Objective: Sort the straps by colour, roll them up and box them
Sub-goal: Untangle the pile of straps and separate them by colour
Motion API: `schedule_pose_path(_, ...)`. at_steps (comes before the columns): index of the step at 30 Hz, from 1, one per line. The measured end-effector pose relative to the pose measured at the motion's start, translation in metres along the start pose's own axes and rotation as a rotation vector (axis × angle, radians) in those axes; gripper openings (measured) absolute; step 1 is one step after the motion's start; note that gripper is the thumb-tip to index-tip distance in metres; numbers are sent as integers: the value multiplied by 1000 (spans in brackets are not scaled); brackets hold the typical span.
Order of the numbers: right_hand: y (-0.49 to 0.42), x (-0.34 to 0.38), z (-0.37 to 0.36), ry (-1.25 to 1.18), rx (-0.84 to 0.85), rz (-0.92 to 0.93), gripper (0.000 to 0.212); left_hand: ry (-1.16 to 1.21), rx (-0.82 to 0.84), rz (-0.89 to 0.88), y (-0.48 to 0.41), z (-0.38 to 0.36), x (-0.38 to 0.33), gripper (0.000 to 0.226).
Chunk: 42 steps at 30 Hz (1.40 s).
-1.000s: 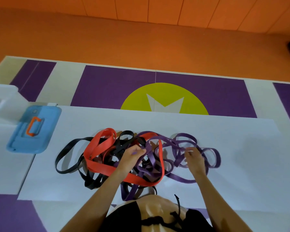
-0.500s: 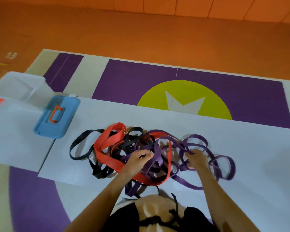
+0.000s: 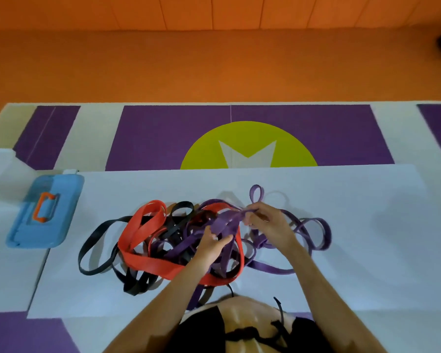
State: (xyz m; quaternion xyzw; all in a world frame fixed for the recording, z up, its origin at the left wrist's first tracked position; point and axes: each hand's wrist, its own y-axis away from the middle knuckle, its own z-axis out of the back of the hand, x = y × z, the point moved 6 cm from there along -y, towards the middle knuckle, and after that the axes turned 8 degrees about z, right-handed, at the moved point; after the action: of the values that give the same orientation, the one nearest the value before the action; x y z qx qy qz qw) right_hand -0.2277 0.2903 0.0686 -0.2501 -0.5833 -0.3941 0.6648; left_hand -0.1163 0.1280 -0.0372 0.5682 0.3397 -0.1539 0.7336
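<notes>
From the head camera, a tangled heap of flat straps lies on a white sheet (image 3: 354, 225) spread over the floor. The wide red straps (image 3: 143, 233) and narrow black straps (image 3: 94, 240) are to the left, the purple ones to the right. The left hand (image 3: 211, 242) has its fingers curled round a lifted purple elastic strap (image 3: 227, 222). The right hand (image 3: 267, 225) pinches the same strap, whose small loop stands beyond it. A blue plastic lid with an orange handle (image 3: 61, 200) lies far left.
</notes>
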Motion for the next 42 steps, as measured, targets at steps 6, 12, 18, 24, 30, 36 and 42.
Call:
schedule_pose_path(6,31,-16,-5,-16,79,-107,17,231,-102,9,-9,13,-1,15)
schedule_pose_path(12,48,-54,-16,73,119,-482,27,-119,10,-206,1,36,17,50)
schedule_pose_path(18,44,-103,-27,599,181,-549,30,-153,-23,-191,19,72,25,39)
schedule_pose_path(24,35,-95,-42,970,82,-601,17,-329,110,-234,36,88,40,30)
schedule_pose_path(30,18,-82,-48,1065,-138,-471,28,-498,103,-245,41,101,47,31)
schedule_pose_path(36,28,-90,-64,898,42,-501,57,-555,82,-315,42,103,48,28)
schedule_pose_path(42,44,-95,-47,945,-68,-597,46,-677,15,-339,36,102,40,25)
